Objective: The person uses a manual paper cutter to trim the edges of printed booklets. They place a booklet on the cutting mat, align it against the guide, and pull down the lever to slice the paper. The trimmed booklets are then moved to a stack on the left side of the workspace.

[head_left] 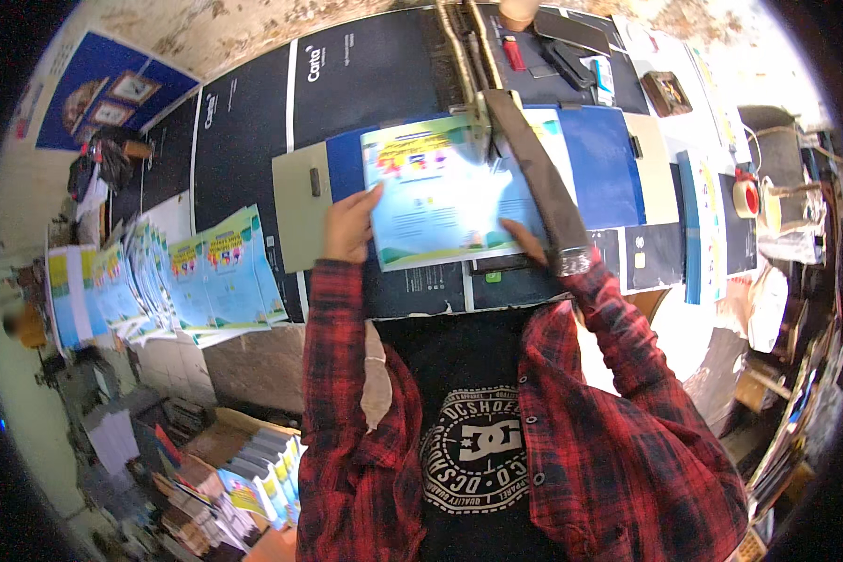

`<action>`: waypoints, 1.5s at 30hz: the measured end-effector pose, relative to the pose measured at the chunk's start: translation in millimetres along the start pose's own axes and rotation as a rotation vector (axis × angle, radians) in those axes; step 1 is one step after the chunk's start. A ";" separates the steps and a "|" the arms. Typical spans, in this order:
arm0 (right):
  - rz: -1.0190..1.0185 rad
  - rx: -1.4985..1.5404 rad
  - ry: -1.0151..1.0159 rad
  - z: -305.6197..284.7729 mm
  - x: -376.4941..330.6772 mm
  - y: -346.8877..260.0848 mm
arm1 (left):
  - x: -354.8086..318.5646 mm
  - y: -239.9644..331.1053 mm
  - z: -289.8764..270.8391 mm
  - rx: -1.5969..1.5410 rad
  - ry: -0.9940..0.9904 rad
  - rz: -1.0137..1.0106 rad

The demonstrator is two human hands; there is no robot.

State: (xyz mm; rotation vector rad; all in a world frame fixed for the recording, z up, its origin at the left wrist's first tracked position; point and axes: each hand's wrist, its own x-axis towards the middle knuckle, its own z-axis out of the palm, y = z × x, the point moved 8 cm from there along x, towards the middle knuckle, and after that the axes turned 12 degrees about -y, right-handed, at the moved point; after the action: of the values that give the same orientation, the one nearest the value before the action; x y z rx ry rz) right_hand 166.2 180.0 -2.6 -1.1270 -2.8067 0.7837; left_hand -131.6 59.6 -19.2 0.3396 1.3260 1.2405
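Note:
A printed sheet or stack of sheets, light blue with a colourful heading (431,201), lies on a blue board (604,159) in front of me. My left hand (349,228) is closed on its left edge, thumb on top. A long dark bar (534,169), like the arm of a long-reach stapler, slants over the sheet's right part. Beneath the bar's near end is my right hand (526,242). Its thumb lies at the sheet's near right edge; the bar hides the other fingers. A silver band (572,262) circles that wrist.
Fanned piles of printed sheets (220,272) lie at the left. A light blue stack (691,225) and a tape roll (746,199) are at the right. At the back right are a red stapler-like item (513,53), a phone-like slab (573,34) and a small brown box (665,93).

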 end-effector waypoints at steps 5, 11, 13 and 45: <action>0.027 0.152 0.037 6.5 17.9 -49.1 | -7.6 3.5 -53.9 0.064 0.036 -0.143; -0.012 0.005 0.140 -10.5 14.6 -29.2 | -0.7 4.1 -26.5 0.022 0.035 -0.136; -0.002 -0.003 0.159 -17.8 9.6 -21.9 | -0.8 4.0 -23.0 0.026 0.018 -0.139; -0.039 -0.167 0.080 -97.0 -10.9 -166.0 | -41.6 -11.1 121.0 1.452 0.161 0.647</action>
State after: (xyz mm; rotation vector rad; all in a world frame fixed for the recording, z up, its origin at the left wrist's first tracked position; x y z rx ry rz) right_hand 86.4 114.0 159.8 -1.0942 -2.8609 0.4977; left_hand -14.2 74.3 30.7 1.8107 2.1797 0.5416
